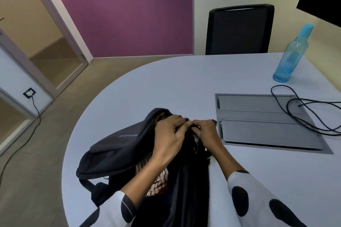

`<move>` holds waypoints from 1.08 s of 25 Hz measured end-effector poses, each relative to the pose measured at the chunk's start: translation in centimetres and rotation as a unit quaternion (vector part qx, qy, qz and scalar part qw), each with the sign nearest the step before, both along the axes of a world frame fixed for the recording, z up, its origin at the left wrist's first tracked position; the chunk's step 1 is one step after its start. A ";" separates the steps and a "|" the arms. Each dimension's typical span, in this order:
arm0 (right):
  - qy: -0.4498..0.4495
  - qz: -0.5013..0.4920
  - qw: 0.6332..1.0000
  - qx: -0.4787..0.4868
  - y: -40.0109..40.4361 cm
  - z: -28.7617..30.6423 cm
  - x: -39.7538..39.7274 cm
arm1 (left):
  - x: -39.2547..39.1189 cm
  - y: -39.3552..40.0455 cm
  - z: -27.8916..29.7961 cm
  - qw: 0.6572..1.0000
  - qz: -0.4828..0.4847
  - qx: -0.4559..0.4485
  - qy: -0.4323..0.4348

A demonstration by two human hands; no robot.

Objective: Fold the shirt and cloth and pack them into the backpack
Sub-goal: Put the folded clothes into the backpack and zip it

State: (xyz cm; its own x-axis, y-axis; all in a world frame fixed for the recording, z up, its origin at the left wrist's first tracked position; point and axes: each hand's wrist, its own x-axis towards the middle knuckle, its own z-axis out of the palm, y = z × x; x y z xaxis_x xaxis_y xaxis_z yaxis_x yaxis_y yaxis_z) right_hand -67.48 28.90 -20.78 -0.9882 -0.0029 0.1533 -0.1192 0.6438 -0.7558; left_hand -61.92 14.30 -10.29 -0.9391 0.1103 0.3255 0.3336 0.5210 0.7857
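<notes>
Evidently the packing is nearly over: one dark backpack [118, 151] lies on the pale worktop [166, 86] at about seven o'clock from its middle, and both hands meet at the top of its opening. The left hand [169, 134] has its fingers curled over the bag's upper edge, gripping the fabric there; the right hand [204, 131] pinches something small at the same spot, which looks like a zip pull, though I cannot tell for certain. One checked cloth [158, 180], red-brown and white, shows inside the gaping mouth below the left wrist. Whether the shirt lies beneath it I cannot see.

To do this step well, I judge the left hand should hold the edges of the opening taut and together while the right draws the pull steadily along the track. The checked fabric sits close to the edge, so it ought to be pressed down first, or it may snag in the teeth.

Counting what else is about: one blue bottle [293, 53] at two o'clock, one grey hatch panel [265, 125] set in the worktop at three o'clock, one black cable [302, 108] looping across it, and one black chair [239, 29] at twelve o'clock beyond the far edge.
</notes>
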 end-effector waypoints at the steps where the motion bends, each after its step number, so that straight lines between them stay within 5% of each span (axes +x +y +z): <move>1: -0.002 -0.011 1.000 0.000 0.0 -0.2 -0.5 | 0.2 -0.2 0.6 1.000 0.004 0.020 -0.001; 7: -0.027 -0.035 0.999 0.025 -0.2 0.1 -1.0 | 1.0 -1.1 3.4 0.990 0.050 0.128 -0.037; 15: -0.017 0.127 0.989 -0.075 -1.4 5.8 5.8 | 1.7 -0.5 3.4 0.970 0.058 0.213 -0.105; 27: 0.025 -0.029 0.996 -0.077 -2.2 7.4 6.7 | 6.5 -1.7 5.9 0.966 0.076 0.244 -0.033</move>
